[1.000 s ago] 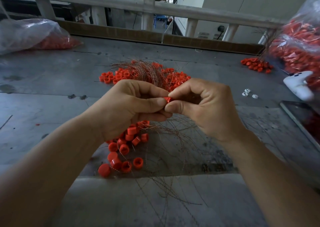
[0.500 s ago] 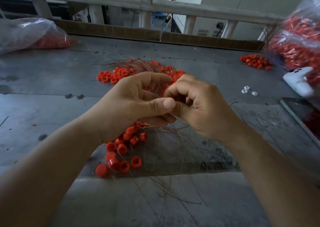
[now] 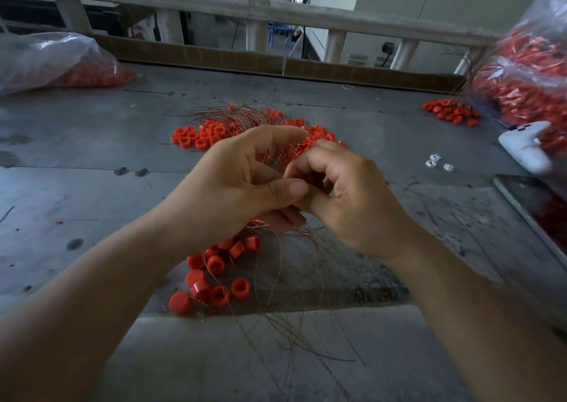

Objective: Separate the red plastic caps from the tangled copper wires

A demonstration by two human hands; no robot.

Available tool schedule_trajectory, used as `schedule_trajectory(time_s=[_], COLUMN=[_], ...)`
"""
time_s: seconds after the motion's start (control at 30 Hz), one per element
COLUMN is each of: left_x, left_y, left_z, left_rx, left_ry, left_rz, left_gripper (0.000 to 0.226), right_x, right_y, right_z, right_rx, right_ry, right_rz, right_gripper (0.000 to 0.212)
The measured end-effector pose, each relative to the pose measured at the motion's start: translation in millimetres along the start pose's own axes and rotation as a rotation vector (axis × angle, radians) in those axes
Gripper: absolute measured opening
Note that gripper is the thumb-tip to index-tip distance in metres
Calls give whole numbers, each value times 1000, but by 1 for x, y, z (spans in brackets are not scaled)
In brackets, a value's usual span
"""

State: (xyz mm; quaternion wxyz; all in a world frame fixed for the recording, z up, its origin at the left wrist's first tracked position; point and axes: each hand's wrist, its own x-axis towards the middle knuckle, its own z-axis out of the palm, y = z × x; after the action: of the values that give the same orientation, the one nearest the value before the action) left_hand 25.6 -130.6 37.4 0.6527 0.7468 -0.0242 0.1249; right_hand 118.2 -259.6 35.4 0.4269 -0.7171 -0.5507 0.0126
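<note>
Head view: two bare hands meet fingertip to fingertip above a grey table (image 3: pixel 92 162).
Left hand (image 3: pixel 239 186): fingers curled, with the thumb pressing thin copper wires (image 3: pixel 277 156) against the fingers.
Right hand (image 3: pixel 346 199): fingers curled tight, pinching the same strands just beside the left thumb. Whether a cap sits inside the pinch is hidden.
Wires: the tuft rises between the hands and fans away beyond the fingertips. Loose ends hang below the hands and trail toward the person.
Caps (image 3: pixel 214 279): one small red heap lies under the left wrist, threaded with strands. A larger heap lies just beyond the fingertips, under the tuft.
Key relation: the strands run near to far through the pinch, and both hands touch at that point.
Likely next move: pulling the hands apart along the strands, which seems to need the left hand as the anchor.
</note>
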Motion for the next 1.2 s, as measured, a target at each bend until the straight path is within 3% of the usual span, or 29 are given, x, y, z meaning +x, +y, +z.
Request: schedule_trajectory(time_s=[0.17, 0.23, 0.33, 0.43, 0.57, 0.67, 0.83, 1.03, 1.2], left_x=[1, 1, 3, 3, 3, 4, 1, 0, -1], left_y=[2, 3, 4, 6, 9, 9, 10, 14, 13], left_z=[-6, -7, -10, -16, -18, -22, -21, -17, -24], left_rx=[-127, -164, -235, -409, -521, -533, -494, -330, -309], left_ry=[-11, 5, 55, 68, 42, 50, 18, 68, -57], left_rz=[-78, -100, -97, -75, -12, 16, 19, 8, -8], left_gripper=[44, 44, 41, 35, 36, 34, 36, 13, 27], right_x=[0, -1, 1, 1, 2, 2, 2, 1, 1], right_y=[-2, -3, -2, -2, -3, -4, -3, -11, -13], right_z=[3, 2, -1, -1, -3, -6, -9, -11, -11], right_rx=[175, 261, 420, 650, 801, 802, 775, 606, 526], right_ry=[39, 56, -18, -120, -107, -107, -40, 45, -15], right_rz=[76, 119, 171, 196, 233, 237, 256, 145, 41], right_gripper=[12, 19, 39, 36, 33, 31, 10, 12, 16])
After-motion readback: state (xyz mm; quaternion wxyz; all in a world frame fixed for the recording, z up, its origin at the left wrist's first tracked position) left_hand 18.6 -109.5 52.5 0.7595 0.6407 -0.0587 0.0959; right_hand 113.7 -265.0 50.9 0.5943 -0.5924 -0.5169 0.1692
